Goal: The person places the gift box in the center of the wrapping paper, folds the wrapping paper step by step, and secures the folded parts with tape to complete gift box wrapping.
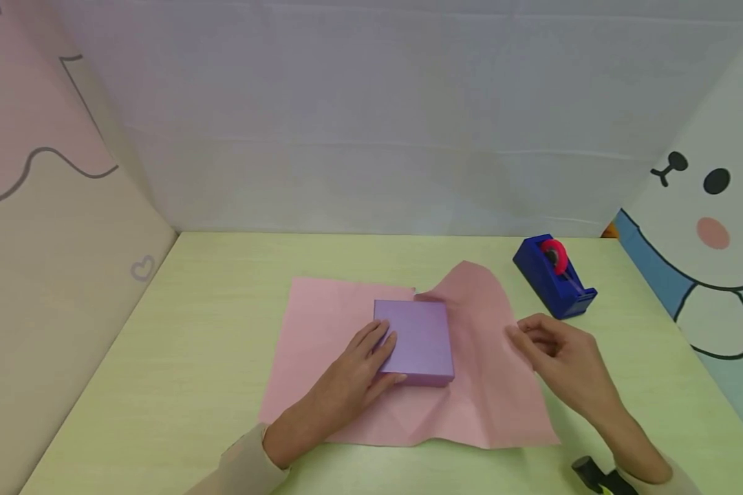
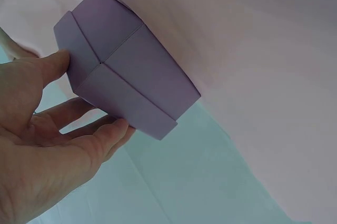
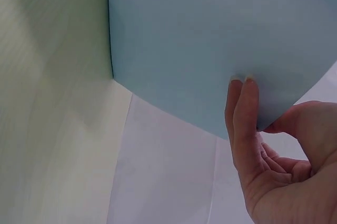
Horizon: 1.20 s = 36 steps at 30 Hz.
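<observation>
A purple square box (image 1: 416, 337) with a lid sits on a sheet of pink paper (image 1: 331, 309) that lies on the table. My left hand (image 1: 353, 375) holds the box at its left and front sides, fingers partly over the top. In the left wrist view the thumb and fingers grip opposite sides of the box (image 2: 121, 60). To the right, my right hand (image 1: 557, 350) pinches the paper's right edge and lifts it, so that side bulges up beside the box. The lifted sheet's underside (image 3: 210, 50) looks pale blue in the right wrist view, between thumb and fingers.
A blue tape dispenser (image 1: 551, 278) with a red-cored roll stands at the back right, beyond the right hand. A black object (image 1: 600, 474) lies at the front right edge, near the right sleeve. Printed panels and a white backdrop (image 1: 378, 137) enclose the table (image 1: 210, 330).
</observation>
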### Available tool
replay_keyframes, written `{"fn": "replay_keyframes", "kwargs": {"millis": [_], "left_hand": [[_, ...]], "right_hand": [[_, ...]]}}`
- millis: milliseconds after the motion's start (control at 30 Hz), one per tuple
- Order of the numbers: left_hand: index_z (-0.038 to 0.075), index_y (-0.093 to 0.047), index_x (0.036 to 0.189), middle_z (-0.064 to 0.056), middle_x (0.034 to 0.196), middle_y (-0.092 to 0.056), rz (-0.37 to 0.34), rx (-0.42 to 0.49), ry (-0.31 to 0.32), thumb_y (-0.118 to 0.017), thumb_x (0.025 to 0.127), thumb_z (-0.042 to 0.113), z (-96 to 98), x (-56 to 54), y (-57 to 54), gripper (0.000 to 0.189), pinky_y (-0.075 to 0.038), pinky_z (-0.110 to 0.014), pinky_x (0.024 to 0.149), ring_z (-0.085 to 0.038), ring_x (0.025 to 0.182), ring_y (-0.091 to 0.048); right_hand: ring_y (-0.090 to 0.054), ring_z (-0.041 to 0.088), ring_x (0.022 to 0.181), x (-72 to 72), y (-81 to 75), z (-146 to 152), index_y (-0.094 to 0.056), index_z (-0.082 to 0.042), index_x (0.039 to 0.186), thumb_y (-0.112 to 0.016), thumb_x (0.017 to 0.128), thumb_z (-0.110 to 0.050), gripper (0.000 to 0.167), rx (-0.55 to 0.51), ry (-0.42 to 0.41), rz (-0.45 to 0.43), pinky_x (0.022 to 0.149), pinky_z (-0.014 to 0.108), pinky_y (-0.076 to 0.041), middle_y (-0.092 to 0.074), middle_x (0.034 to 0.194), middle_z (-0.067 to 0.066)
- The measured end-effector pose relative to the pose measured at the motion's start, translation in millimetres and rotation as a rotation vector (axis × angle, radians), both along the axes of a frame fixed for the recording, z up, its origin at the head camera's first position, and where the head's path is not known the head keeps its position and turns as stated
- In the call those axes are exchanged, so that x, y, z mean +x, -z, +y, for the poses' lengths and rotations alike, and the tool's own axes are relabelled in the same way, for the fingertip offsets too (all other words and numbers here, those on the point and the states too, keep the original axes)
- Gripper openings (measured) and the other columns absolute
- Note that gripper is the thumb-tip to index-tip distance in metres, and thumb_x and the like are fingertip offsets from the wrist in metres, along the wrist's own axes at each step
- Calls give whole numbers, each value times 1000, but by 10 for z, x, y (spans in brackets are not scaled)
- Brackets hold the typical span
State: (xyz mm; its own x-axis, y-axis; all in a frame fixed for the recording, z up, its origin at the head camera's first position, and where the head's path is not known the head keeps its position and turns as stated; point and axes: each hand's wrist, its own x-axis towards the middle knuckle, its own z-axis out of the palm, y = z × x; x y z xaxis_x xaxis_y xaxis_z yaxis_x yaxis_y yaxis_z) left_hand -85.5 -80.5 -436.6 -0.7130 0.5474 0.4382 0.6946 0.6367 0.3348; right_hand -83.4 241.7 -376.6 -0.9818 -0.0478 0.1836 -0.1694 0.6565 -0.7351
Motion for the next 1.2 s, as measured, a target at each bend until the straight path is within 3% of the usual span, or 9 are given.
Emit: {"fn": "replay_keyframes", "kwargs": {"millis": [467,800,1200], "left_hand": [[-11,-59,137,-30,144,-52,1,0,-1,-76,93,30,-7,-1,-5,62,-44,-47,110,-43,137,-47],[-10,-59,137,-29,145,-52,-12,-6,-10,-76,93,30,1,-1,0,61,-44,-46,110,-42,138,-47],[-10,-59,137,-30,145,-51,-28,-4,-12,-76,93,30,3,-1,2,62,-43,-47,111,-43,138,-46]], "right_hand": [[-71,8,67,-32,-41,-148,-74,-8,99,-72,99,-17,10,-64,-68,68,60,21,-55,-77,83,0],[-71,10,67,-98,-69,-277,-73,-7,98,-71,99,-19,12,-54,-85,66,62,22,-56,-75,82,0],[-70,9,67,-147,-95,-461,-74,-8,97,-72,98,-15,8,-136,-139,84,61,23,-56,-75,81,-1]]}}
